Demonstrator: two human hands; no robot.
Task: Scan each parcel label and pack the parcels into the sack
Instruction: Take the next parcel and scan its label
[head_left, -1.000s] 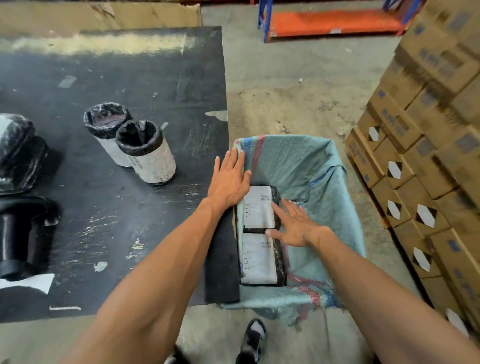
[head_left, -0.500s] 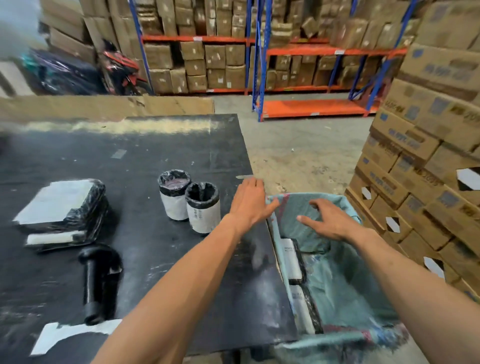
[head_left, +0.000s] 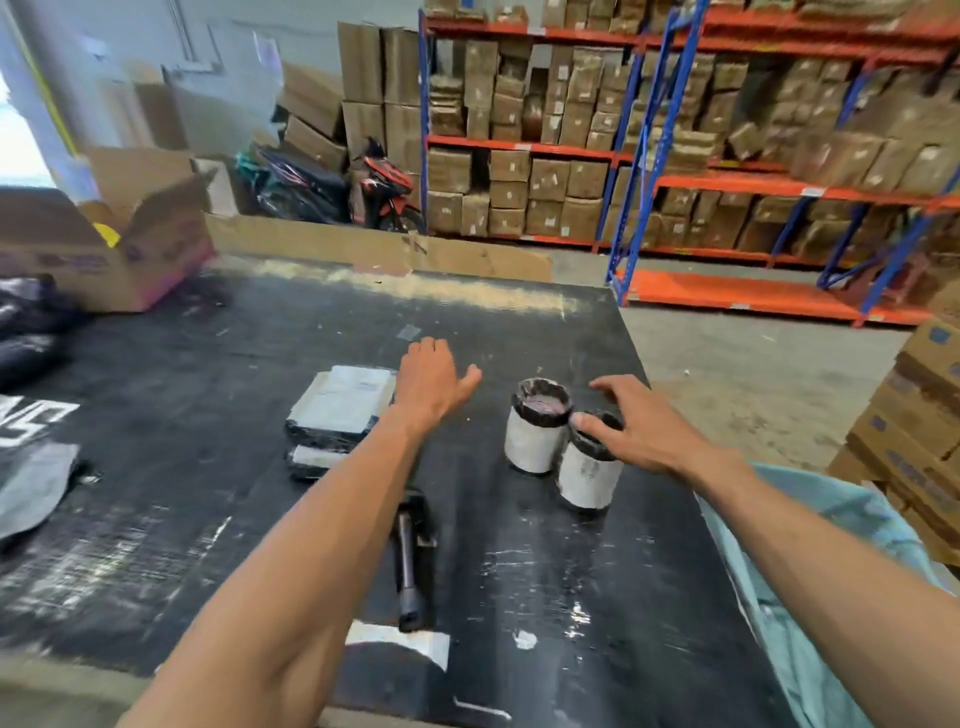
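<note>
Reaching out over the black worktop (head_left: 218, 395), both hands are empty with fingers spread loosely. The left hand (head_left: 428, 382) hovers just right of a flat parcel (head_left: 343, 402) wrapped in black plastic with a white label on top; whether it touches the parcel's edge cannot be told. That flat parcel lies on a second flat parcel (head_left: 311, 460), of which only a narrow near strip shows. The right hand (head_left: 636, 428) is over two upright round parcels that stand touching each other: its thumb lies at the black rim of the nearer round parcel (head_left: 587, 478), while its fingers reach past the farther round parcel (head_left: 535, 428). Both have white labels round their sides and black plastic at the top.

Between the forearms a black handheld scanner (head_left: 410, 566) lies on the worktop, its handle pointing toward the person. A pale green sack (head_left: 810, 571) hangs at the worktop's right edge, under the right forearm. At the far left corner sits an open cardboard box (head_left: 114, 244), with dark plastic bags (head_left: 26, 332) beside it. Beyond the worktop stand blue and orange shelving (head_left: 649, 171) stacked with cartons and a parked motorbike (head_left: 343, 192).
</note>
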